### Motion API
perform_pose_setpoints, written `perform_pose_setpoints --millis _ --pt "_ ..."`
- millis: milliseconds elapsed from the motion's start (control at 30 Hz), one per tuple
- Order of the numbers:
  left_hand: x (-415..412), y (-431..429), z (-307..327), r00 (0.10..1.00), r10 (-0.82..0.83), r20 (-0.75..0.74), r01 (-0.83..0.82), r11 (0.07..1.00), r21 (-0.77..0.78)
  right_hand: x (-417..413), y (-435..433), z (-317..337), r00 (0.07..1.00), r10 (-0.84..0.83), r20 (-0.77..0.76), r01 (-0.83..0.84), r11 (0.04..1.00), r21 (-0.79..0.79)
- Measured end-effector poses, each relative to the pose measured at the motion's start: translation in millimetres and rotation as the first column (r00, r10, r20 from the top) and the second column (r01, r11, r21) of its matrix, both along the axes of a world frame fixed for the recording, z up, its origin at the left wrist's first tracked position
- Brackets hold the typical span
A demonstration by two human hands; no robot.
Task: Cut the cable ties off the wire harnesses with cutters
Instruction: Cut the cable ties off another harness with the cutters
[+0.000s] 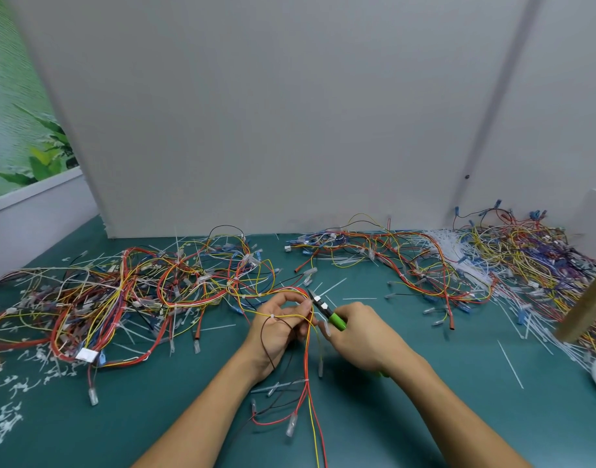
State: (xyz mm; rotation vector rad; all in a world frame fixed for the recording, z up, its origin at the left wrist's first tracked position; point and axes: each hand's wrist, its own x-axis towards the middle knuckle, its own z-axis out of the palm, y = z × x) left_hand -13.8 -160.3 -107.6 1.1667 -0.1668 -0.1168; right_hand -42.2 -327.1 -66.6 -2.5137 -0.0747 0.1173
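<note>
My left hand holds a wire harness of red, yellow and dark wires above the green table, fingers curled round the bundle. A white cable tie wraps the wires over that hand. My right hand grips green-handled cutters. Their dark jaws point up and left, and the tip sits at the wires beside my left fingertips. The harness hangs down toward me, with clear connector sleeves at its ends.
A big tangle of harnesses lies at the left. More harnesses and a heap of white ties fill the right. Cut tie pieces litter the green mat. A grey panel stands behind. A wooden post leans at the right.
</note>
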Motion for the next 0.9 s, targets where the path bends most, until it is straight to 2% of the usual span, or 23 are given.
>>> perform_pose_setpoints --millis 633,900 --pt "3.8 1.8 -4.1 1.0 -0.003 -0.006 0.003 1.0 -0.028 -4.7 0.5 7.5 0.996 0.065 -0.057 -0.063 0.997 0.033" --pt "3.2 2.1 -5.3 1.0 -0.006 0.0 0.006 1.0 -0.025 -4.2 1.5 5.2 0.999 0.017 -0.033 -0.018 0.999 -0.035"
